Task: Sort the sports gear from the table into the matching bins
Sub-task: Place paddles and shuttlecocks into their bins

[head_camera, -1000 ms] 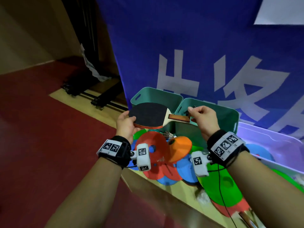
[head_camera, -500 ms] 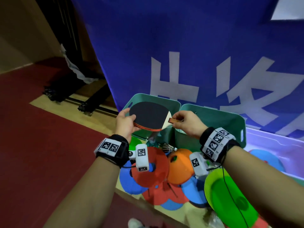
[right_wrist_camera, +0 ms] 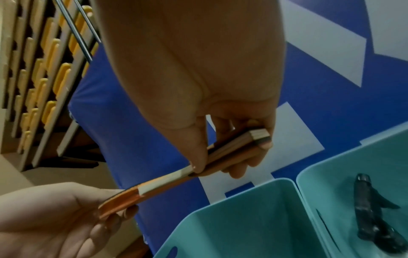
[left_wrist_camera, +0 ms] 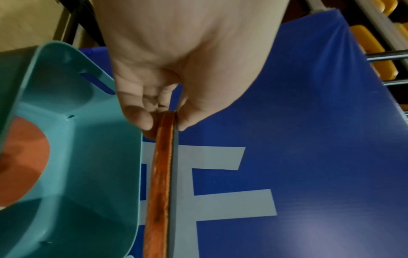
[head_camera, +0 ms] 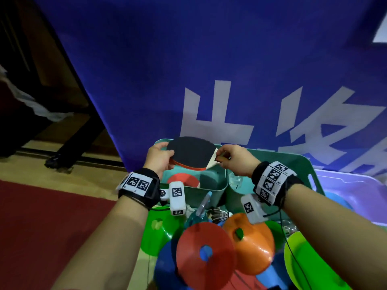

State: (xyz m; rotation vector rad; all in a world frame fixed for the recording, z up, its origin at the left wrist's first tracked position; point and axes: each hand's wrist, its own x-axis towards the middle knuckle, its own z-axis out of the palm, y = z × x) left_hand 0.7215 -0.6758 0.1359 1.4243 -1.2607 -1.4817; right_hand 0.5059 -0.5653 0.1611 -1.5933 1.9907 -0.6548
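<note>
- Blue banner (head_camera: 209, 70) with white characters is hung right behind the table, so it's a tight spot.
- Paddle (head_camera: 191, 152) is held flat, black side up, just above the left teal bin (head_camera: 222, 185).
- Blade edge is pinched by the left hand (head_camera: 158, 158), thumb on top; handle is gripped by the right hand (head_camera: 234, 160) with curled fingers.
- One red paddle face is already seen inside that bin, so this looks like the matching one.
- Second teal bin (head_camera: 299, 164) has a dark item in it, too blurry to name.
- Plenty is left: red cone (head_camera: 206, 254), orange cone (head_camera: 249, 241), green and blue discs, and a shuttlecock (head_camera: 219, 215) are piled up unsorted.
- Progress is judged as early-ish.
</note>
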